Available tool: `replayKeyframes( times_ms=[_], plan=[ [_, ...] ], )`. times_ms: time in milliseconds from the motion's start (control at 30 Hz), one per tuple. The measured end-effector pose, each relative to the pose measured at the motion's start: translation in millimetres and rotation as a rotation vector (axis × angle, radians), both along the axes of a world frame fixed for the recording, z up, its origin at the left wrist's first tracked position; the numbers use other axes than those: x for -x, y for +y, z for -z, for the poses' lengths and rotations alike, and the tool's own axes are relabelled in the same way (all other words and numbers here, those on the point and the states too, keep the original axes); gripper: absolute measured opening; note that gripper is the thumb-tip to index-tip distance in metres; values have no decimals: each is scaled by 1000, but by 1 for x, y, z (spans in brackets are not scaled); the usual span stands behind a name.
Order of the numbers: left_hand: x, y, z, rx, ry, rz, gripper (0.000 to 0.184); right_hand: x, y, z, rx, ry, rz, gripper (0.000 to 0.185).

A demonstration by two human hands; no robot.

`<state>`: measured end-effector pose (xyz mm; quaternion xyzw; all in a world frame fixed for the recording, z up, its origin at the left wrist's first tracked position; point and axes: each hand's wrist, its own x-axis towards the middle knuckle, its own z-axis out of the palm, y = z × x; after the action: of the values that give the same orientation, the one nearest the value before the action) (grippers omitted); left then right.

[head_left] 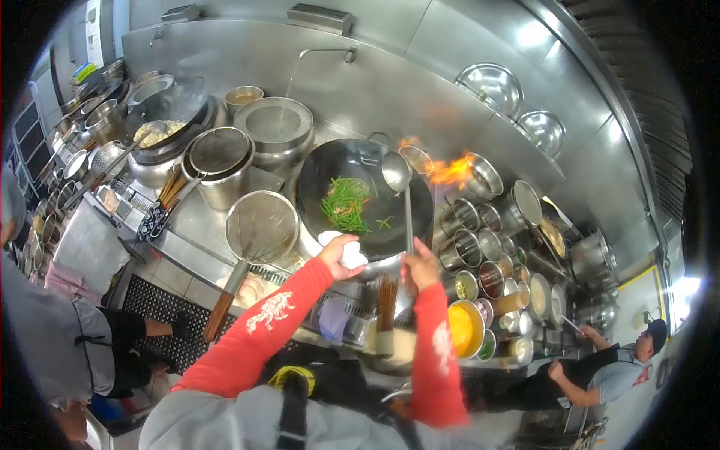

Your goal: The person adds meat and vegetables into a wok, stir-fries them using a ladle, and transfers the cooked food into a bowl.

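A large black wok (pixel 315 169) sits on the burner in front of me, with cut green beans (pixel 346 202) and some paler bits inside. My left hand (pixel 340 255) is closed on a folded white cloth (pixel 354 257) at the wok's near rim; any wok handle there is hidden by the cloth. In my right hand (pixel 421 267) is the long handle of a metal ladle (pixel 396 172). Its bowl is over the wok's far right side, above the beans' level. Flames (pixel 454 171) flare just beyond the wok's right rim.
A wire-mesh strainer (pixel 262 229) with a wooden handle lies left of the wok. Stacked pots and a bamboo brush (pixel 386 304) are nearby. Metal seasoning containers and a bowl of yellow liquid (pixel 461 330) stand at right. Other people are at left and right.
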<state>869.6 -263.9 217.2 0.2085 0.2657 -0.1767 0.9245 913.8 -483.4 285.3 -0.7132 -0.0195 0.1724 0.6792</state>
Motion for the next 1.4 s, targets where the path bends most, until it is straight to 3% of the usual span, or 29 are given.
replayKeyframes(
  times_ms=[100,200,233,300,333,400,467,500,567,667,733,800,900,933,967,1067,1133,1167,1200,1233,1267,1300,1333,1400],
  plan=[
    [-8,-2,17,-61,-16,-6,18,7,22,3,69,120,-64,73],
    [-5,-2,10,-68,-35,-13,16,58,-12,-3,437,-58,-438,70],
    [0,1,5,-70,-39,-14,15,59,-43,9,527,-535,-530,70],
    [-11,10,10,-60,-34,52,16,59,-97,1,730,-865,-566,69],
    [-25,13,27,-64,-38,75,21,77,-109,-19,855,-700,-535,68],
    [-40,9,46,-73,47,7,20,101,-97,-31,1265,-614,-360,64],
    [-27,-4,51,-124,16,-168,19,121,-98,-27,971,-717,-288,61],
    [0,-8,16,-233,-11,-167,9,145,-103,-48,876,-492,-292,61],
    [46,-7,16,-72,11,-90,7,181,-131,-115,742,-150,-324,63],
    [106,2,-79,-137,-18,64,8,203,-166,-190,728,83,-486,67],
    [79,2,-73,-100,32,17,13,172,-152,-176,808,97,-555,68],
    [36,10,-34,-127,17,49,17,124,-115,-133,822,-160,-569,66],
    [51,-11,18,-231,29,59,13,59,-79,-38,913,-644,-506,71],
    [70,-12,34,-109,-104,89,12,57,-76,-20,979,-885,-450,72],
    [80,-10,73,29,-233,125,14,70,-75,-22,1008,-905,-397,73],
    [98,-14,-1,58,-139,73,13,98,-78,-48,1087,-1127,-294,69],
    [63,5,41,105,-212,11,9,124,-84,-67,990,-792,-432,66],
    [46,5,43,8,-155,-37,9,137,-82,-101,878,-606,-514,62],
    [28,9,38,-92,-122,-99,10,154,-91,-129,886,-486,-523,63],
    [50,13,0,-96,-72,-53,8,168,-110,-155,896,-397,-529,65],
    [85,12,-42,-107,-27,-4,9,177,-129,-176,874,-357,-562,62],
    [95,20,-49,-48,-154,133,8,179,-140,-193,868,-316,-602,60],
    [104,16,-77,-101,-55,91,10,178,-144,-201,887,-273,-621,58],
    [73,11,-47,51,-125,101,10,143,-128,-167,953,-432,-641,56]
  ],
)
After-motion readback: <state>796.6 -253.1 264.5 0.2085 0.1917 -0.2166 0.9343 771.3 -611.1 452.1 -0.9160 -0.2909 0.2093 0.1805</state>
